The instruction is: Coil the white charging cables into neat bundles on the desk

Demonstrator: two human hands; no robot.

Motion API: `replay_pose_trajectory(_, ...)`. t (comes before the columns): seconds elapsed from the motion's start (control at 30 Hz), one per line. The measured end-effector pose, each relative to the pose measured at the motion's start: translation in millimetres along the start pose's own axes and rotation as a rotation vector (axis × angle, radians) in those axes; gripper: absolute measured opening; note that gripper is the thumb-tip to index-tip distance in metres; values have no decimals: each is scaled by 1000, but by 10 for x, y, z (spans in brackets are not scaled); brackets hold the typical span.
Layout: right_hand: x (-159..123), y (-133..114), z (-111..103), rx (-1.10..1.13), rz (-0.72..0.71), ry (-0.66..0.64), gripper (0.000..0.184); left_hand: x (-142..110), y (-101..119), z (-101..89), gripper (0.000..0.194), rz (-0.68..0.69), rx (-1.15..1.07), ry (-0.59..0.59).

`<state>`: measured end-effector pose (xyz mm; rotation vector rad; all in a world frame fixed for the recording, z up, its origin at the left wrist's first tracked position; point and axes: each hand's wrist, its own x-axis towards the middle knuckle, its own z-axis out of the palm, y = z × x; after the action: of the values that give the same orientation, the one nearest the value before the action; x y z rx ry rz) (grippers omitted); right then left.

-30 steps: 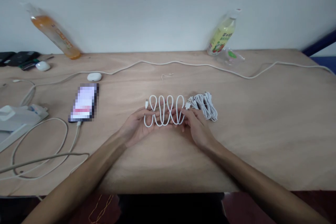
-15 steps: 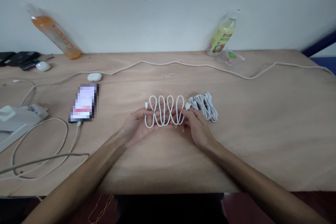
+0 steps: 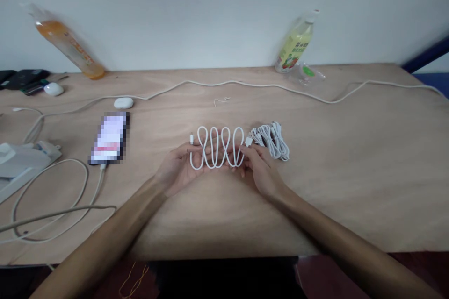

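Note:
A white USB cable [image 3: 215,147] lies in several even loops across the fingers of both hands. My left hand [image 3: 176,167] is palm up beneath the loops, its thumb pressing the cable close to the small plug at the left end. With thumb on top, my right hand [image 3: 261,168] pinches the cable near the wider USB plug [image 3: 249,139] at the right end. Fingers of both hands show through the loops. Just beyond my right hand lies a bundle of folded white cables [image 3: 275,141] on the wooden table.
On the left are a phone [image 3: 109,138] on a charging cable, a white earbud case [image 3: 123,103] and a white power strip [image 3: 24,163]. A long cable [image 3: 231,82] crosses the table's back. An orange drink bottle [image 3: 68,49] and a yellow-green bottle [image 3: 295,46] stand by the wall.
The whole view has shifted slightly, so everything appears a little farther left. Both hands keep the same hold on the looped cable.

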<state>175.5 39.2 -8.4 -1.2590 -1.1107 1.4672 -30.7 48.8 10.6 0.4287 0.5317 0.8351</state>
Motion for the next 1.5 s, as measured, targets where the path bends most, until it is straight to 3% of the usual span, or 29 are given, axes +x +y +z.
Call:
replay_pose_trajectory(0.47, 5, 75, -46, -102, -28, 13, 38, 13, 26, -65, 69, -33, -31, -38)
replay_pose_trajectory(0.8, 28, 58, -21, -66, -80, 48, 28, 21, 35, -86, 68, -41, -10, -42)
replay_pose_trajectory(1.13, 0, 49, -23, -83, -45, 0, 24, -11, 130, -9, 71, -17, -39, -39)
replay_pose_trajectory(1.37, -24, -14, -10, -52, -111, -19, 54, -12, 140, 27, 71, -28, -76, -41)
replay_pose_trajectory(1.5, -33, -4, -2, -25, -134, -7, 57, -24, 150, 28, 68, -28, -75, -41)
